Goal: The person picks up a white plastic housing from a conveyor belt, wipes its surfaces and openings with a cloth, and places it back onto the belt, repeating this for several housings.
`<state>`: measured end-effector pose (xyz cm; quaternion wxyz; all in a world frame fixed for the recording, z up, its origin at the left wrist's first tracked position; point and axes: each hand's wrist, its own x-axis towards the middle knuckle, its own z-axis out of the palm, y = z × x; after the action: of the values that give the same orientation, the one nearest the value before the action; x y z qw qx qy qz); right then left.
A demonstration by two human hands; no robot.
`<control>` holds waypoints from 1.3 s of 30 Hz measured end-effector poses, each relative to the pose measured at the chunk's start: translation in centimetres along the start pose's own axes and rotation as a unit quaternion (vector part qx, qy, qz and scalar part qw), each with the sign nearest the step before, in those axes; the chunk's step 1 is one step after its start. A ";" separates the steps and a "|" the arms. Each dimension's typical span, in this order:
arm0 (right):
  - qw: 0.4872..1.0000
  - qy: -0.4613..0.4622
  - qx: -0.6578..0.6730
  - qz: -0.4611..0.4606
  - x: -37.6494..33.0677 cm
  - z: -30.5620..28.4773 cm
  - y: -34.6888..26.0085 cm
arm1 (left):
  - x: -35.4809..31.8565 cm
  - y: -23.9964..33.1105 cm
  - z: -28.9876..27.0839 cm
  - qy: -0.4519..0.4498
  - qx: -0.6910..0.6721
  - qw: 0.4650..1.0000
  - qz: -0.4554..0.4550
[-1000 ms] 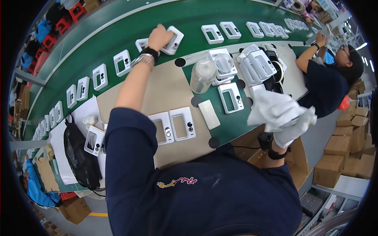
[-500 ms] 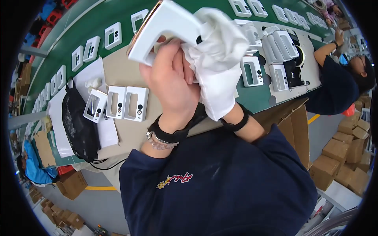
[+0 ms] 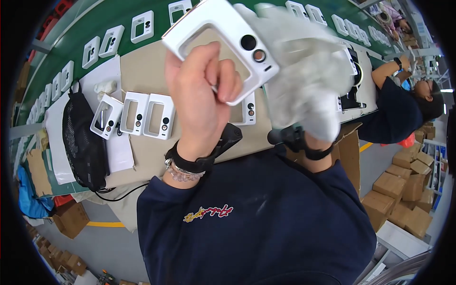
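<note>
My left hand (image 3: 202, 90) is closed round the lower rim of a white plastic frame-shaped housing (image 3: 237, 28). The housing is tilted above the table, its large rectangular opening and two round dark inserts facing me. Loose white fabric covers my right hand (image 3: 308, 90), which is blurred just right of the housing. Its fingers cannot be made out, and whether it touches the housing is unclear. Below and left lie three similar housings, a left one (image 3: 98, 117), a middle one (image 3: 134, 112) and a right one (image 3: 159, 116). Another housing (image 3: 250, 110) lies partly hidden beneath the held one.
Several more housings stand in a row along the green table (image 3: 161, 35). A black mesh bag (image 3: 83, 142) lies at the left on white sheets. An open cardboard box (image 3: 350, 161) stands at the table's right edge. A co-worker (image 3: 403, 109) is at the far right.
The held housing has turned so its front with the round inserts faces me. My fabric-covered right hand has moved right, away from my left hand. The view has shifted slightly.
</note>
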<state>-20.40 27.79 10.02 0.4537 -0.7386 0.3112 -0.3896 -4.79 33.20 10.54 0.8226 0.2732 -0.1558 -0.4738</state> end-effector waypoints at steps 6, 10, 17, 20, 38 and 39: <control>0.991 0.012 0.129 0.023 -0.1 2.3 1.6 | -0.5 -0.2 0.2 -0.036 -0.040 0.998 0.013; 0.993 0.030 0.093 -0.065 0.3 -0.3 3.3 | -0.1 0.5 -0.7 -0.073 0.069 0.995 0.000; 0.907 -0.063 -0.298 -0.290 3.1 1.2 -2.9 | -2.5 -1.9 0.0 -0.158 0.469 0.838 0.230; 0.995 -0.012 -0.002 -0.098 3.0 1.4 -1.5 | -2.1 -2.1 0.3 -0.152 0.403 0.891 0.144; 0.975 0.020 0.205 0.089 -3.6 3.7 5.3 | 0.8 -5.1 -2.5 0.010 0.201 0.970 0.134; 0.977 0.039 0.186 0.093 -3.5 3.2 5.6 | 0.7 -4.7 -2.4 0.008 0.201 0.971 0.132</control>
<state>-20.03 29.81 2.95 0.6051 -0.5933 0.3182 -0.4249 -6.49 31.42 5.78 0.8070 0.4139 -0.2766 -0.3177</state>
